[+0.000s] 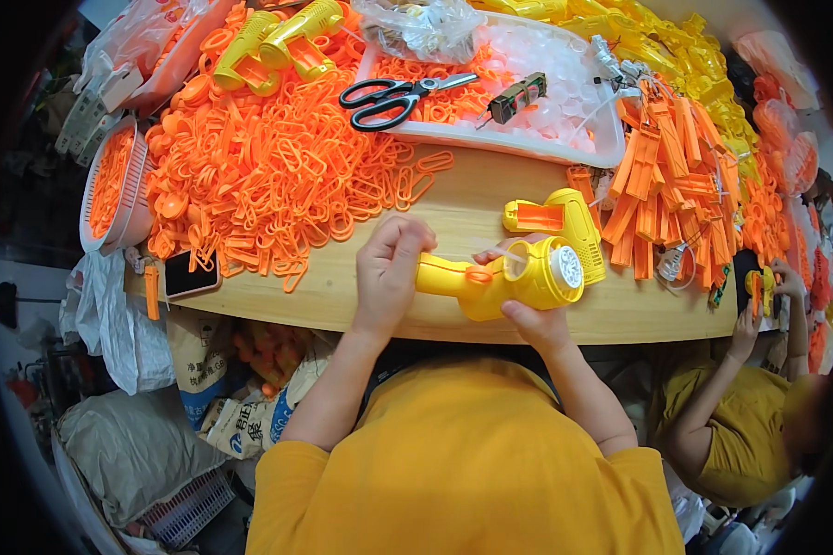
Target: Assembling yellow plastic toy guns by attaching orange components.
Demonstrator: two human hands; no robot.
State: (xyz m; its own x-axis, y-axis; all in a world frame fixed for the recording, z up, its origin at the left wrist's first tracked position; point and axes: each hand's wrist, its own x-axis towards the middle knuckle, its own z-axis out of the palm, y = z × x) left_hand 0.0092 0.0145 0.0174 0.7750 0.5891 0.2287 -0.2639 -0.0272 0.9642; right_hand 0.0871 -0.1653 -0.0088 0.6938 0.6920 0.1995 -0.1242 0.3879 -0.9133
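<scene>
A yellow pistol-shaped plastic toy [477, 287] is held just above the table's near edge. It has an orange button, a round opening in its side and a white dotted disc at its right end. My right hand [537, 319] is closed around its wide body, thumb on the near side. At the handle's end my left hand [391, 268] is curled into a fist; what its fingers grip is hidden. A translucent strip [504, 252] crosses the toy's opening. Just behind lies a second yellow toy [574, 227] with an orange part in it.
Orange oval links [278, 176] heap up at the left, below more yellow toys [292, 42]. Black scissors [403, 97] and a small circuit part [516, 97] rest on a white tray [606, 148]. Orange strips [666, 166] pile at right; a phone [192, 275] lies left. A co-worker [740, 416] sits at right.
</scene>
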